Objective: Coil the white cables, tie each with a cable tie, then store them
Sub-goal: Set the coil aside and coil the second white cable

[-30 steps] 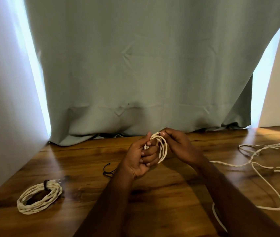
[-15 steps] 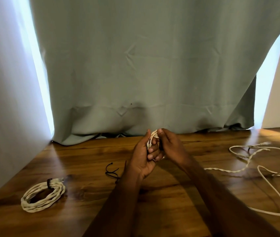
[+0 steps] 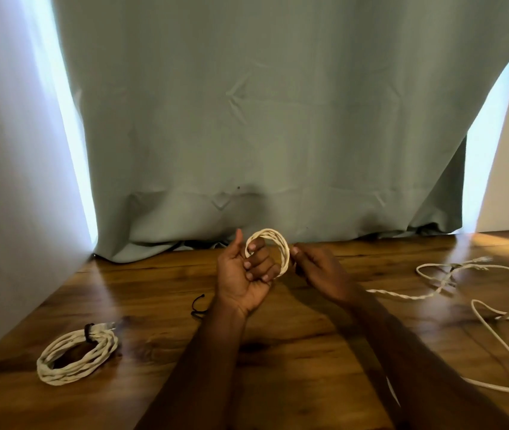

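While both hands pinch white coil (image 3: pixel 273 248), wooden table (image 3: pixel 293 352) fronts green curtain (image 3: pixel 278 119).

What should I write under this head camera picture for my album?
Left hand holds a small cable coil, right hand feeds it; a tied coil waits on the table.

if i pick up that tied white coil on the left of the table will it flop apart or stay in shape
The tied coil will probably keep its ring shape, since a dark tie cinches its loops together. It will likely sag a little, because the loose cable of the same kind lies limp across the table. It looks light and unlikely to roll, lying flat.
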The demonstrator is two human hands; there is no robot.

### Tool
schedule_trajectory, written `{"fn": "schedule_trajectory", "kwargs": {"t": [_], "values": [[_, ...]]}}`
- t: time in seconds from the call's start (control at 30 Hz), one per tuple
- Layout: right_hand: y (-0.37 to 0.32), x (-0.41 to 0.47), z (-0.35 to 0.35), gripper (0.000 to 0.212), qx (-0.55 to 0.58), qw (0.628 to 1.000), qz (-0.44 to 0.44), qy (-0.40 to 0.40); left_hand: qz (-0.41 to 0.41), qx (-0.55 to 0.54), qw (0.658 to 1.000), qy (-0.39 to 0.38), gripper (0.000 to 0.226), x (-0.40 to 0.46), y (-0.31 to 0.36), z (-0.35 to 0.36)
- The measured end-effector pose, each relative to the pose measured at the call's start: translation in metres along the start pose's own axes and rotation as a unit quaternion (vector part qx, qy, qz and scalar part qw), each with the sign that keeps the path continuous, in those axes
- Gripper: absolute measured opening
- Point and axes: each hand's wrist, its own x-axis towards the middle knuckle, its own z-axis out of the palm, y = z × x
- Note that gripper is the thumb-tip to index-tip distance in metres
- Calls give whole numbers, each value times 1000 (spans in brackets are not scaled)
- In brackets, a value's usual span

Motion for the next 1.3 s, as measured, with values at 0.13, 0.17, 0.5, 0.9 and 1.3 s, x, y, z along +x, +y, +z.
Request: {"fn": "schedule_trajectory", "kwargs": {"t": [0.13, 0.17, 0.5, 0.9, 1.3], "values": [[-1, -1, 2, 29, -201, 976, -4, -85, 37, -22, 999, 2, 41, 1, 4, -1], [-1, -2, 3, 31, -233, 966, 8, -110, 45, -21, 999, 5, 40, 1, 5, -1], [-10, -6, -5, 36, -347, 911, 35, -219, 127, 68, 979, 146, 26, 9, 10, 1], [-43, -7, -3, 25, -393, 895, -83, -196, 189, 291, 920, 183, 11, 18, -5, 5], [-28, -7, -27, 16, -333, 927, -162, -60, 118, 642, 740, 159, 42, 7, -25, -28]]}}
